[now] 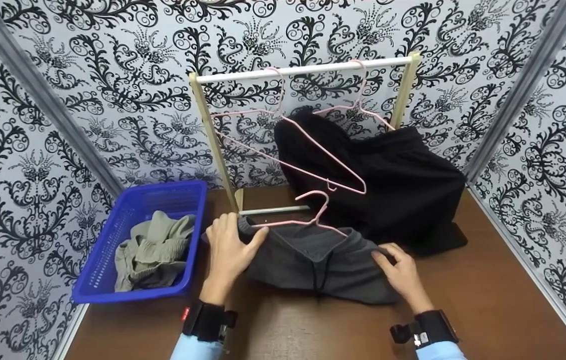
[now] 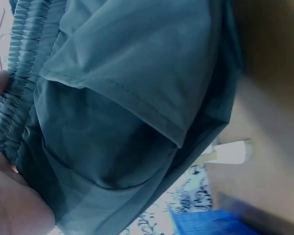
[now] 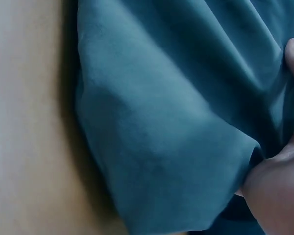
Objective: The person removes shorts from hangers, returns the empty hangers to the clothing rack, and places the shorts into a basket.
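A pair of dark grey shorts (image 1: 283, 265) with a black drawstring (image 1: 319, 272) is held up just above the brown table. Inside its waistband sits a pink hanger (image 1: 325, 206), its hook sticking up out of the opening. My left hand (image 1: 227, 250) grips the waistband's left end, thumb in front. At the other side, my right hand (image 1: 403, 275) pinches the cloth between thumb and fingers. Close up in the left wrist view are the gathered waistband (image 2: 32, 63) and a side pocket (image 2: 103, 132). Folded shorts cloth (image 3: 157, 127) fills most of the right wrist view.
Behind the shorts stands a rack with a white rail (image 1: 313, 70). From it hang a bare pink hanger (image 1: 323, 148) and another carrying a black garment (image 1: 388, 180), which reaches the table (image 1: 493, 290). A blue basket (image 1: 195, 250) at left holds crumpled grey-green clothing (image 1: 160, 240).
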